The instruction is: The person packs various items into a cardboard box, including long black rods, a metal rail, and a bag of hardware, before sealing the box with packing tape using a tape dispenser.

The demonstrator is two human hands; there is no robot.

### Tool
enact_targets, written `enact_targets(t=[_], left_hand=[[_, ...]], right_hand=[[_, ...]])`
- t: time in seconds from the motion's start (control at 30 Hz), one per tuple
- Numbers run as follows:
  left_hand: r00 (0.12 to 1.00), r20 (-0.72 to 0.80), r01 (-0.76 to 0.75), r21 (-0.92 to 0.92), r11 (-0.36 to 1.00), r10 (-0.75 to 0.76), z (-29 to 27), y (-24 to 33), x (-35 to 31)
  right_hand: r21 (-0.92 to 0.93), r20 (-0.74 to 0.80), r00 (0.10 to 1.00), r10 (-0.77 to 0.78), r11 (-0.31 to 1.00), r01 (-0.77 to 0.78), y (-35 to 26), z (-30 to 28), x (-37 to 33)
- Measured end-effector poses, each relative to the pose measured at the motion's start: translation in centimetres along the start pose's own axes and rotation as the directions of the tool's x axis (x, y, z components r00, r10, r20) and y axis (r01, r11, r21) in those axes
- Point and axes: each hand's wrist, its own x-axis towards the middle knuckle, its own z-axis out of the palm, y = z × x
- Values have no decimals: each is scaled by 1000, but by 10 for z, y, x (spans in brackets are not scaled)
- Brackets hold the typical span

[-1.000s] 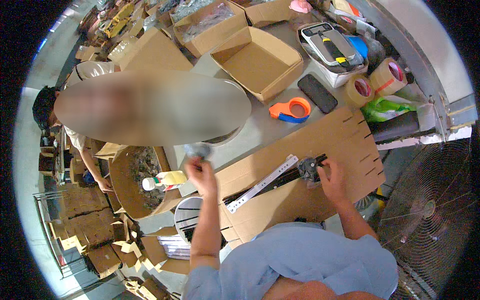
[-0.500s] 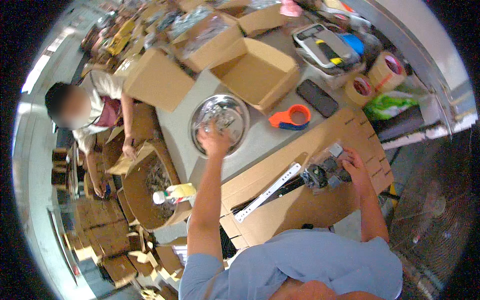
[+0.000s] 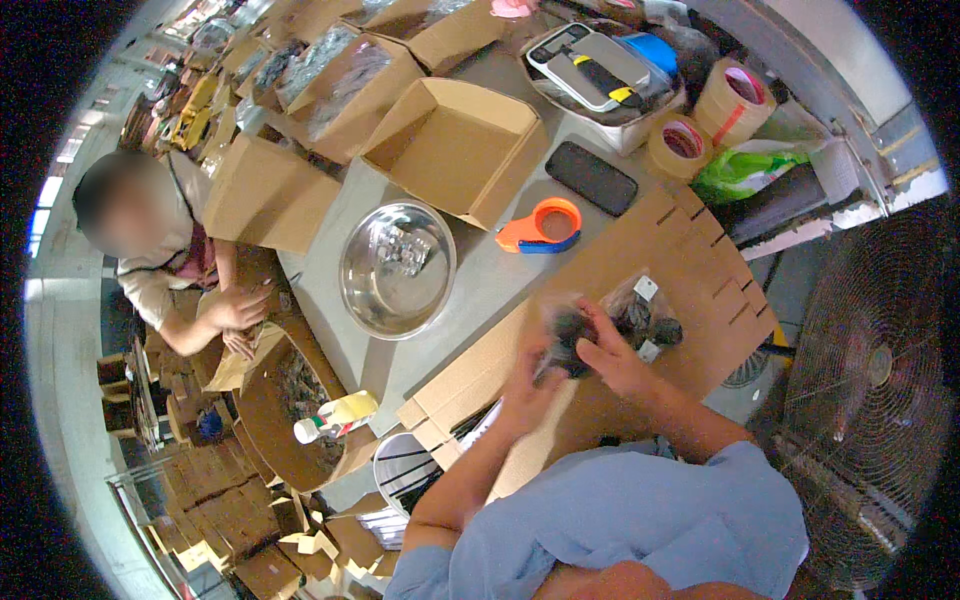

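Observation:
Over the cardboard sheet, my left hand and my right hand come together on a clear bag of black round parts. Both hands have their fingers closed about it; the left one is somewhat blurred. Just beyond my right hand lies another clear bag of black parts with pale square pieces in it. A white strip shows only in part beside my left forearm. Further left stands a shiny metal bowl holding small clear packets.
Past the bowl sits an open cardboard box. An orange and blue tape dispenser, a black phone and tape rolls lie at the far right. At left, a co-worker stands by a carton. A large fan is at right.
My left hand has left the bowl and come right to meet my right hand. Both now grip a bag of black parts. The co-worker's hands have come together, and my view has shifted.

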Motion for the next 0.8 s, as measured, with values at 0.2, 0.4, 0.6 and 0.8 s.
enact_targets(t=[0.2, 0.4, 0.6, 0.8], left_hand=[[962, -23, -195, 634, 749, 271, -39, -8, 24], [878, -356, 98, 786, 610, 318, -148, -55, 70], [888, -293, 122, 893, 433, 355, -158, -44, 97], [796, -444, 322, 886, 333, 411, -205, -63, 123]], right_hand=[[-470, -255, 959, -122, 882, -13, -47, -72, 23], [-954, -251, 967, -50, 184, -238, -47, -158, 15], [-965, -262, 950, -168, 60, -255, -41, -144, 14], [-984, -176, 908, -381, 85, -156, -41, -137, 26]])
